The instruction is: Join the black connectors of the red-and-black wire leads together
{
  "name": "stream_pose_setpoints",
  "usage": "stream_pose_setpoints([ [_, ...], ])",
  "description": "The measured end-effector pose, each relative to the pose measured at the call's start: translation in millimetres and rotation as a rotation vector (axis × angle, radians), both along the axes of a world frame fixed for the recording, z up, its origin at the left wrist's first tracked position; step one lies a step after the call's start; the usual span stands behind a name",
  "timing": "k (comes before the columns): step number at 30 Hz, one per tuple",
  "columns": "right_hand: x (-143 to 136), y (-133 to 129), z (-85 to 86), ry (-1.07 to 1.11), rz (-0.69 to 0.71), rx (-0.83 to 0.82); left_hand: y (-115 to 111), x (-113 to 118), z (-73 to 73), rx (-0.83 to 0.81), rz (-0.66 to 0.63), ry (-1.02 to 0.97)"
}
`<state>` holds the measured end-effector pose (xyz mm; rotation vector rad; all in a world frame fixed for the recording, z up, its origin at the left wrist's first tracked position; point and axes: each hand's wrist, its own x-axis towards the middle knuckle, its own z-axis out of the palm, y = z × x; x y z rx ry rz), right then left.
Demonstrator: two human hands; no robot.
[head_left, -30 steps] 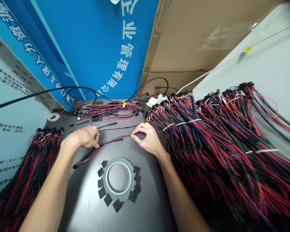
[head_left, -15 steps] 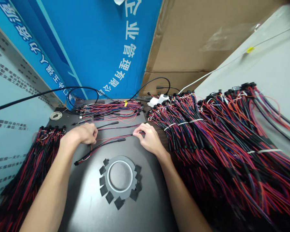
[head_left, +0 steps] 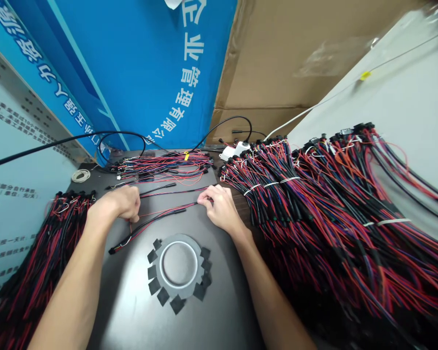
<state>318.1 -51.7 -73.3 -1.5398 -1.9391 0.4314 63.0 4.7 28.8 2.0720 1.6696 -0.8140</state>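
Note:
My left hand (head_left: 127, 203) is closed on one end of a thin red-and-black wire harness (head_left: 168, 210), its fingertips partly hidden behind the knuckles. To the right, my right hand (head_left: 221, 206) pinches the same wires between thumb and fingers, and the strands run taut between both hands just above the table. Just below them lies another cable (head_left: 146, 226) with a black connector at its left end. Nearer to me sits a grey round disc (head_left: 184, 291) with a raised ring, short black tape pieces (head_left: 177, 305) sticking out around its edge.
Behind my hands lies a pile of wire harnesses (head_left: 164, 163). Large tied bundles (head_left: 314, 194) fill the right side, and another bundle (head_left: 58, 233) hangs at the left table edge. A coil of white cord (head_left: 81, 175) and a white adapter (head_left: 235, 151) lie at the back.
The view has shifted slightly, moving everything a little to the left. Both hands keep their hold on the wires, with hardly any movement between them.

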Motion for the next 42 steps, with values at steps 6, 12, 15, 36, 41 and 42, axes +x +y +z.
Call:
stream_pose_setpoints([
  [6,-0.8,-0.6,0.0,-0.007,0.008,-0.001,-1.7,1.1,3.5,0.017,0.006,0.013],
  [12,0.3,0.2,-0.5,-0.003,0.001,-0.010,1.1,-9.7,4.5,0.032,0.077,0.025],
  [15,1.1,0.5,-1.1,-0.001,-0.009,-0.016,2.9,-17.9,6.2,0.035,0.134,0.025],
  [36,1.5,-0.9,-1.4,0.003,-0.010,-0.009,10.9,-32.5,5.2,0.108,0.167,-0.021],
  [41,1.6,-0.9,-0.6,0.012,-0.010,-0.016,8.3,-31.7,4.4,-0.002,0.241,-0.060],
  [42,1.6,-0.8,-0.4,0.017,-0.009,-0.019,7.3,-30.4,4.3,-0.020,0.269,-0.060],
])
